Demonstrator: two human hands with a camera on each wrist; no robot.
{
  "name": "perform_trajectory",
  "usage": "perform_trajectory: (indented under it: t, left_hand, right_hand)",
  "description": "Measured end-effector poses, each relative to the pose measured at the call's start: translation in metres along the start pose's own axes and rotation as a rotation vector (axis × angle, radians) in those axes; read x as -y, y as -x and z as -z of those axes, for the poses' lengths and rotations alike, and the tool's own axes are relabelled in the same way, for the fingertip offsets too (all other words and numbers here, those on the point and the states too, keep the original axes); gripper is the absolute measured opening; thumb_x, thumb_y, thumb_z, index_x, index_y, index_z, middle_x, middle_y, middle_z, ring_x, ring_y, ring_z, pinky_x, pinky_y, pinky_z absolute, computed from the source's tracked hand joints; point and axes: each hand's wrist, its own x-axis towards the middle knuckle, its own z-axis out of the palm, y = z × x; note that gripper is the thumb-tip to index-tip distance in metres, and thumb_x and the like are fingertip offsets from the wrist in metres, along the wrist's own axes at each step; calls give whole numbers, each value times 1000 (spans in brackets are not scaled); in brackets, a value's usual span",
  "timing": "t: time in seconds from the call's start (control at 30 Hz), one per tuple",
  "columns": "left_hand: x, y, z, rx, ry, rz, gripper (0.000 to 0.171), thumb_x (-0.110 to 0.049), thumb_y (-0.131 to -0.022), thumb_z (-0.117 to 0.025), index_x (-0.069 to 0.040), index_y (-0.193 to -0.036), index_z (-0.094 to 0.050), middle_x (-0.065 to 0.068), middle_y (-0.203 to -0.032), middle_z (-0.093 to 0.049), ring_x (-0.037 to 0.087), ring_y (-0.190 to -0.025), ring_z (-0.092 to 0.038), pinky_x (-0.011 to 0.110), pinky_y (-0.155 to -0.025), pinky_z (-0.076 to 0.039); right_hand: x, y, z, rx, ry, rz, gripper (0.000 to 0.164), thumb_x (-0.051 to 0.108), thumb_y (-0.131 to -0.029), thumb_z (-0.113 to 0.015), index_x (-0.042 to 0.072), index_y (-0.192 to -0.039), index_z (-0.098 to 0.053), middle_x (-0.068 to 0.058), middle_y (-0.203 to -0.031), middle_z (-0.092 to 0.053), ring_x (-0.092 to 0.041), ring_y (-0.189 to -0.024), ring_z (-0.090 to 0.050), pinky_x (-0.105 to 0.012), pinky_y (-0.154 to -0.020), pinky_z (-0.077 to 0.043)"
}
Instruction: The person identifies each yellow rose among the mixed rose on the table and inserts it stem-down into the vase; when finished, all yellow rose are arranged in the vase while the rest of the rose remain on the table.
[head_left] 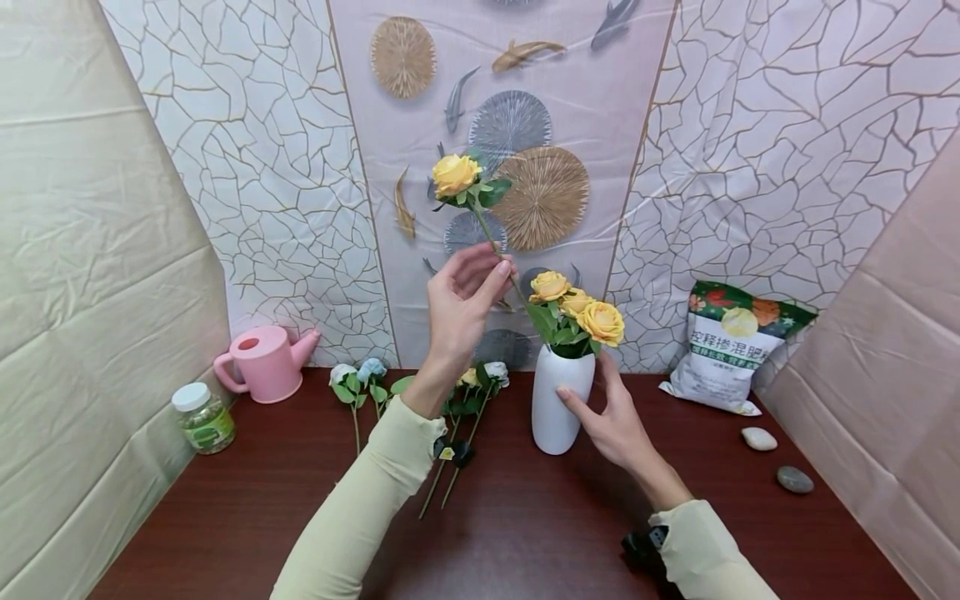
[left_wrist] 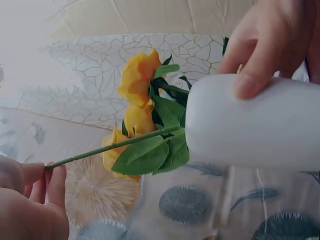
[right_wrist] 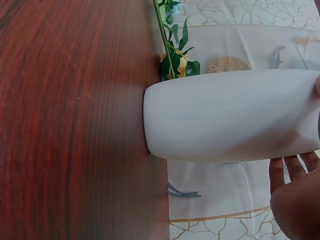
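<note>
My left hand [head_left: 459,312] pinches the green stem of a yellow rose [head_left: 455,176] between thumb and fingers, with the bloom held up and to the left. In the left wrist view the stem [left_wrist: 107,148] slants to the mouth of a white vase [left_wrist: 250,125], its lower end overlapping the green leaves there. Several yellow roses [head_left: 600,323] stand in the vase, their heads above the rim. My right hand [head_left: 618,421] grips the vase from the right side, thumb across the front. Upright, the vase has its base at the tabletop in the right wrist view.
Behind my left forearm, white, blue and yellow flowers [head_left: 371,369] lie on the dark wooden table [head_left: 510,533]. A pink watering can [head_left: 266,367] and a lidded jar [head_left: 204,425] stand left. A fertilizer bag [head_left: 723,350] and two stones [head_left: 794,479] are at right.
</note>
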Motion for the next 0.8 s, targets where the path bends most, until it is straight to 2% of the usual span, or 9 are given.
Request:
perform_trajectory:
  t: [0.13, 0.23, 0.33, 0.43, 0.63, 0.73, 0.8]
  left_hand:
    - [4, 0, -6, -14, -15, -23, 32, -5, -91, -73, 2, -121, -62, 17, -107, -73, 28, -93, -74, 41, -86, -62]
    - [7, 2, -9, -16, -52, -26, 30, -5, -91, -74, -3, -119, -65, 16, -106, -74, 27, -91, -74, 43, -85, -62]
    - [12, 5, -10, -12, -86, -21, 30, -5, -90, -74, -2, -119, -65, 17, -107, -74, 27, -93, -74, 44, -84, -62]
    - [19, 9, -9, -1, -103, -14, 31, -5, -90, -74, 0, -120, -65, 20, -108, -73, 27, -95, -74, 42, -84, -62]
    - [35, 22, -8, 25, -157, 11, 29, -13, -93, -74, 0, -117, -66, 18, -110, -74, 27, -97, -73, 38, -87, -61]
    - [42, 30, -9, 31, -212, 25, 26, -18, -94, -73, -2, -114, -68, 15, -107, -75, 28, -99, -74, 37, -87, -61]
    - [45, 35, -10, 38, -240, 34, 24, -19, -94, -73, -4, -112, -69, 15, -107, -76, 26, -99, -74, 35, -87, -61]
  right_hand:
    - [7, 1, 1, 5, -3, -7, 83, 28, -92, -75, 26, -158, -24, -4, -158, -39, -29, -140, -45, -57, -117, -34]
    - [21, 2, 3, 15, -5, -7, 83, 24, -93, -74, 17, -159, -24, -11, -157, -39, -34, -139, -45, -60, -116, -34]
    - [32, 4, 4, 17, -11, -6, 83, 22, -93, -74, 13, -158, -24, -14, -157, -39, -35, -140, -44, -61, -116, -33]
    - [29, 4, 3, 13, -7, -3, 83, 24, -93, -74, 17, -159, -24, -11, -158, -39, -33, -141, -44, -60, -116, -33]
    - [1, 0, 0, 1, 0, 21, 84, 27, -92, -75, 30, -158, -24, -4, -157, -40, -29, -139, -46, -60, -115, -34]
    - [3, 0, 0, -3, 0, 23, 83, 28, -91, -76, 31, -157, -25, -2, -157, -41, -26, -139, -47, -57, -116, -35]
    - [13, 2, 1, -5, -9, 21, 82, 25, -92, -76, 27, -157, -26, -4, -156, -42, -27, -138, -48, -56, -116, -35]
